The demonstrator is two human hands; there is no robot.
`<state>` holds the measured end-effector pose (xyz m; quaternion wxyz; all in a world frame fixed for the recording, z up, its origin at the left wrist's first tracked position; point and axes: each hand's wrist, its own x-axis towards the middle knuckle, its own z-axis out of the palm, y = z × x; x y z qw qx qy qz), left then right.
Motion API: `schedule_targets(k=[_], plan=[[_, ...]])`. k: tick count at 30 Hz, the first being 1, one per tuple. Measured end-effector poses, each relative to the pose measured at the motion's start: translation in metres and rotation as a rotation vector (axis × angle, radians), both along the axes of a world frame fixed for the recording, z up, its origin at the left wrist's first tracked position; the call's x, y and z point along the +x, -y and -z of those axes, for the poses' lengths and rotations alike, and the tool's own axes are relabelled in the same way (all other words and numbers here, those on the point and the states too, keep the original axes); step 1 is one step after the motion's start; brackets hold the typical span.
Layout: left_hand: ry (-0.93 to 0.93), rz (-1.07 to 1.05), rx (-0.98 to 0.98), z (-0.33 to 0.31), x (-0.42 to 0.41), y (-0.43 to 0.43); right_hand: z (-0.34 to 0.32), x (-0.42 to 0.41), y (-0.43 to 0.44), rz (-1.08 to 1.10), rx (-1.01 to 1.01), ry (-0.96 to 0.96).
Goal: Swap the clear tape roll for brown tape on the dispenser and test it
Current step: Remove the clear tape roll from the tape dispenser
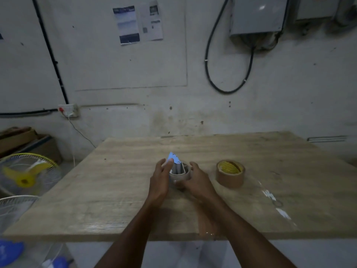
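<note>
A tape dispenser with a blue metal blade end stands at the middle of the wooden table, a pale tape roll around its core. My left hand touches its left side, fingertips up against the blue blade plate. My right hand curls round the right side of the roll. A brown tape roll with a yellow core lies flat on the table to the right, apart from both hands.
A clear plastic wrapper lies on the table's right part. Off the left edge stand a yellow-bladed fan, a white fan grille and cardboard boxes. A wall with cables is behind the table.
</note>
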<state>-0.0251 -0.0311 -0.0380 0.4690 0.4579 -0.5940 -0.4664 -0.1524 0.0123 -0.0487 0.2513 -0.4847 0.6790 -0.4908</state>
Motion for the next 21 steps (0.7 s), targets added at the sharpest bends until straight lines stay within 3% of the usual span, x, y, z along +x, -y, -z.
schedule_targets(k=[8, 13, 17, 21], plan=[[-0.012, -0.019, 0.023, 0.002, -0.013, 0.011, 0.004, -0.004, 0.009, -0.047, -0.029, -0.106], [-0.204, -0.056, 0.139, 0.001, -0.016, 0.026, -0.006, -0.008, 0.011, -0.04, -0.172, -0.055], [-0.488, 0.124, 0.341, -0.019, -0.02, 0.039, -0.023, -0.019, 0.017, -0.112, -0.279, -0.034], [-0.554, 0.24, 0.402, -0.027, -0.028, 0.051, -0.034, -0.032, 0.025, -0.155, -0.365, -0.028]])
